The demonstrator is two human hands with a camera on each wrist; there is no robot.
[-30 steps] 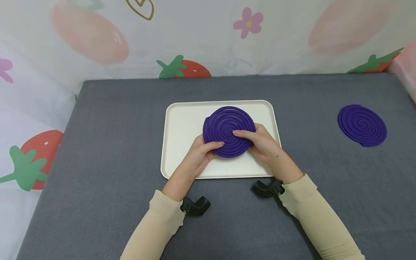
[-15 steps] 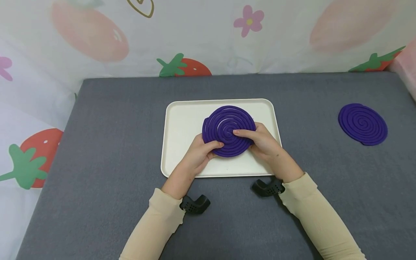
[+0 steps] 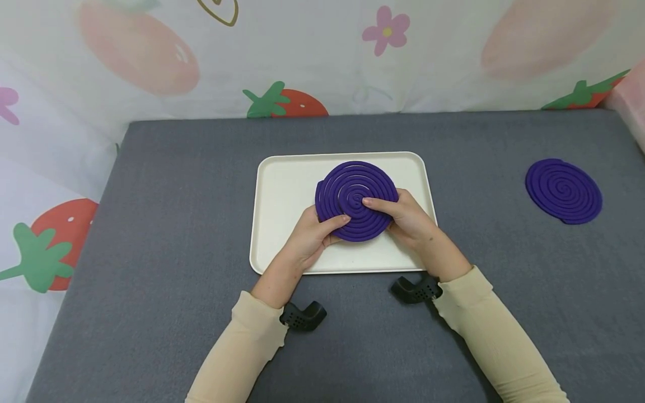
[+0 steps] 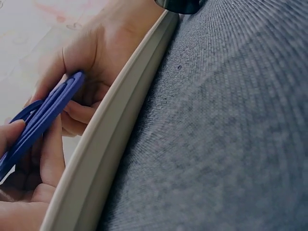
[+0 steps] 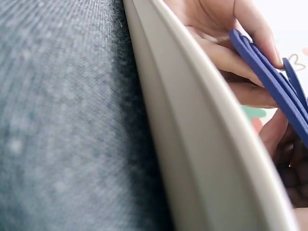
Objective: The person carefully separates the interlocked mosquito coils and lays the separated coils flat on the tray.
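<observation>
Over the cream tray (image 3: 283, 193), the left hand (image 3: 309, 235) and right hand (image 3: 409, 219) pinched a purple spiral mat (image 3: 347, 180), thumbs on top. A second spiral mat (image 3: 563, 191) lay well apart, to the right on the grey cloth (image 3: 176, 224), with a strawberry-printed backdrop (image 3: 312, 50) beyond. From the head, the mat hid most of the fingers; both wrist views showed them underneath, and the mat edge-on and tilted. There the tray's wall stood in the way, so I couldn't tell whether any fingertip touched the tray.
</observation>
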